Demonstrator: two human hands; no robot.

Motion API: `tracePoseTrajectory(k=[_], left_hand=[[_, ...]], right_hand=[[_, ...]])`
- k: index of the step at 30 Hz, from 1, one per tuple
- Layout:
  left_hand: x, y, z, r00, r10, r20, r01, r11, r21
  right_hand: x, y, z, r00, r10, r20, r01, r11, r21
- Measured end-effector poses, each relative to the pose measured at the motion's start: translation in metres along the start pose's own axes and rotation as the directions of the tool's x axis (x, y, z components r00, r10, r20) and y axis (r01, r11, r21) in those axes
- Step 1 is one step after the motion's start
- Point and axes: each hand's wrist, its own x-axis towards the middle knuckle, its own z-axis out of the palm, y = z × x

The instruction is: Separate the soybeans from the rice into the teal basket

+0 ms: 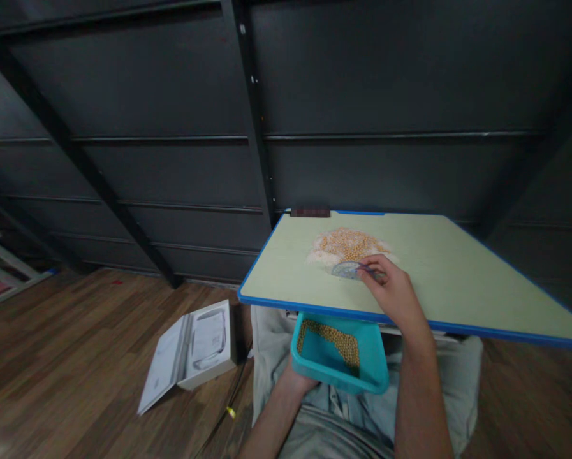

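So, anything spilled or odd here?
A loose pile of yellow beans and white grains lies bare on the table, beside the clear tool in the right hand. An open white box lies on the floor. The left hand holds a teal tray.

The left hand (pixel 299 381) and right hand (pixel 395 292) are ungloved, forearms unsleeved, trousers (pixel 266 344) pale grey.
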Motion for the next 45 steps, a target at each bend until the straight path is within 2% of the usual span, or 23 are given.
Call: tracePoseTrajectory(k=[5, 12, 19, 27, 32, 37, 40, 45], left_hand=[[0.0, 0.001, 0.005, 0.997, -0.007, -0.072, 0.008, 1.0, 0.015], [-0.006, 0.008, 0.01, 0.996, -0.014, -0.089, 0.016, 1.0, 0.023], [-0.005, 0.005, 0.01, 1.0, -0.024, 0.014, 0.023, 0.999, 0.039], [-0.004, 0.004, 0.002, 1.0, 0.011, 0.005, -0.012, 1.0, 0.025], [-0.006, 0.003, 0.0, 0.984, 0.038, 0.172, -0.044, 0.999, 0.028], [-0.005, 0.001, -0.001, 0.976, 0.032, 0.217, -0.041, 0.999, 0.035], [-0.004, 0.001, -0.003, 0.973, 0.027, 0.229, -0.038, 0.998, 0.043], [-0.003, 0.001, -0.005, 0.979, 0.023, 0.202, -0.033, 0.998, 0.047]], right_hand=[[0.0, -0.001, -0.001, 1.0, -0.014, -0.005, 0.014, 1.0, -0.003], [0.001, 0.002, -0.002, 0.998, -0.062, 0.004, 0.063, 0.996, -0.062], [0.002, 0.003, -0.004, 0.985, -0.152, -0.079, 0.143, 0.984, -0.109], [-0.003, -0.001, -0.014, 0.937, -0.06, -0.345, 0.033, 0.996, -0.085], [-0.008, 0.006, -0.037, 0.926, -0.001, -0.378, -0.044, 0.993, -0.11], [-0.012, 0.019, -0.056, 0.885, 0.104, -0.454, -0.155, 0.985, -0.077], [-0.012, 0.023, -0.057, 0.891, 0.14, -0.431, -0.193, 0.978, -0.082], [-0.008, 0.024, -0.051, 0.943, 0.113, -0.312, -0.17, 0.972, -0.163]])
